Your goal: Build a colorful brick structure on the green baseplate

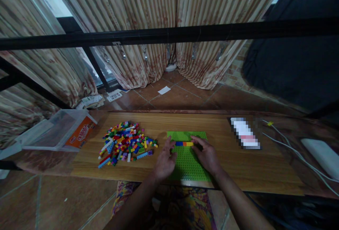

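Note:
A short row of toy bricks (182, 143), blue at the left, then orange and yellow, lies across the upper part of a green studded baseplate (185, 170). Whether it is pressed onto the studs or held just above them I cannot tell. By the blue end is my left hand (164, 159), its fingers apart and the fingertips close to the row. At the yellow end, the thumb and index finger of my right hand (208, 154) close on the row; the very tip of that end is hidden by the fingers.
Left of the baseplate is a heap of mixed loose bricks (125, 141) on the wooden table (233, 170). Farther left stands a clear plastic box (53, 131) with an orange label. A phone-like device with a pixelated screen (245, 133) and white cables (293, 148) lie to the right.

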A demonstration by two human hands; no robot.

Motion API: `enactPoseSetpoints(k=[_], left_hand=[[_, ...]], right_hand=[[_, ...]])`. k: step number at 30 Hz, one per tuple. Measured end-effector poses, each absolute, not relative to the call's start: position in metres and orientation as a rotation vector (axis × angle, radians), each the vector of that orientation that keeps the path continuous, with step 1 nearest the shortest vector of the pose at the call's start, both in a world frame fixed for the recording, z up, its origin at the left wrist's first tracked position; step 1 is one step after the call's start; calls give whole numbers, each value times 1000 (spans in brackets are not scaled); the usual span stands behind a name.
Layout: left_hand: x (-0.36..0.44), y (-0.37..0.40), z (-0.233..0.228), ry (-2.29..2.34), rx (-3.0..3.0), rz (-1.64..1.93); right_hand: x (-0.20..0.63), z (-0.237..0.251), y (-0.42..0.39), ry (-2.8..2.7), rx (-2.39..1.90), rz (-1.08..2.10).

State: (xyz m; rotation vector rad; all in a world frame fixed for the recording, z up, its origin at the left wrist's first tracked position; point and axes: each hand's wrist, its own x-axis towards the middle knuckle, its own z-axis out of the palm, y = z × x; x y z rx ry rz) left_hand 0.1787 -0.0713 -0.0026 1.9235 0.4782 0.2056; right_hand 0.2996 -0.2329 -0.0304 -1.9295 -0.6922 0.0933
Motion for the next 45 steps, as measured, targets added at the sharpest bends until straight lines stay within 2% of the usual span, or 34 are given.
enactPoseSetpoints(k=[7, 11, 17, 27, 36, 45], left_hand=[[177, -75, -4, 481, 2039, 233], [180, -85, -1, 339, 2380, 317], [192, -103, -2, 144, 2747, 220], [199, -113, -12, 177, 2823, 215], [201, -117, -12, 186, 2832, 215], [202, -116, -14, 136, 2839, 208]], right_hand=[[299, -29, -233, -696, -1947, 89], [300, -31, -233, -703, -1947, 84], [301, -32, -233, -722, -1939, 75], [300, -27, -233, -681, -1950, 107], [301, -30, -228, -642, -1963, -50], [306, -26, -226, -602, -2013, 45]])
